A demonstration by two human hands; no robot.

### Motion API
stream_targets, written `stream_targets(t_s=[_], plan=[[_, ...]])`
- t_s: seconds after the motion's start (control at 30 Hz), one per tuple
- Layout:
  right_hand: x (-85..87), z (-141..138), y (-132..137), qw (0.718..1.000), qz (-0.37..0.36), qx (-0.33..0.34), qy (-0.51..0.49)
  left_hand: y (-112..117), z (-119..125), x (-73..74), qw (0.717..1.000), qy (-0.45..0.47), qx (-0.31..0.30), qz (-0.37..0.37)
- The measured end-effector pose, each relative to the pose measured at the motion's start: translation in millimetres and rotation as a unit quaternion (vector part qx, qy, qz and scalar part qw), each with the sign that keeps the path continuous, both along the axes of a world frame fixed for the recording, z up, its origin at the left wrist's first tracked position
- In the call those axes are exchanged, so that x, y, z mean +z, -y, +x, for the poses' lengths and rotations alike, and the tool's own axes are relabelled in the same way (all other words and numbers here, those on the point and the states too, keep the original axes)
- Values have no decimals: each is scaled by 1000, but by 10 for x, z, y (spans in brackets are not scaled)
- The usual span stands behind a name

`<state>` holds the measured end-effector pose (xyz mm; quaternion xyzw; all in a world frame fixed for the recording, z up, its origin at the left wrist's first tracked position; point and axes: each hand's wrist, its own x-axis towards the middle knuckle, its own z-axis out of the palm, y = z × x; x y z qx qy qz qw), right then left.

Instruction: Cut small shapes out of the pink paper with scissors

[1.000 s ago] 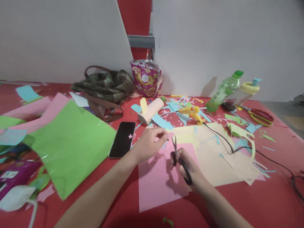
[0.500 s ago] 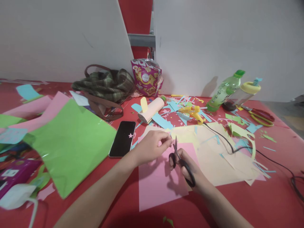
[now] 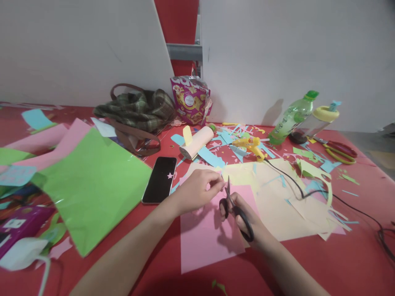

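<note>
My right hand (image 3: 243,209) grips a pair of black-handled scissors (image 3: 228,199), fingers through the loops and blades pointing up and away from me. Just left of the blades, my left hand (image 3: 200,187) is closed in a pinch. Whatever lies between its fingertips is too small to make out. Below both hands a pink sheet of paper (image 3: 200,250) lies flat, partly in their shadow. A small pink paper star (image 3: 170,175) rests on a black phone (image 3: 159,181) to the left of my left hand.
A yellow glue gun (image 3: 251,146) with a black cord lies beyond the cream paper (image 3: 277,205). Nearby are a paper tube (image 3: 197,144), a green bottle (image 3: 291,117), red-and-yellow-handled scissors (image 3: 339,152), a snack bag (image 3: 191,100) and a plaid bag (image 3: 135,109). Green sheets (image 3: 95,189) cover the left.
</note>
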<state>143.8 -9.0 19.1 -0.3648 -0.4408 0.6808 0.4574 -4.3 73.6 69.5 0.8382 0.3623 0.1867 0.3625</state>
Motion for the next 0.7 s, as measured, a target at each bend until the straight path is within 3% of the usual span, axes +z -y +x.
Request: stream_targets(t_s=[0.7], plan=[[-34, -19, -10, 998, 16, 24, -59, -2, -12, 24, 1000, 7, -10, -9]])
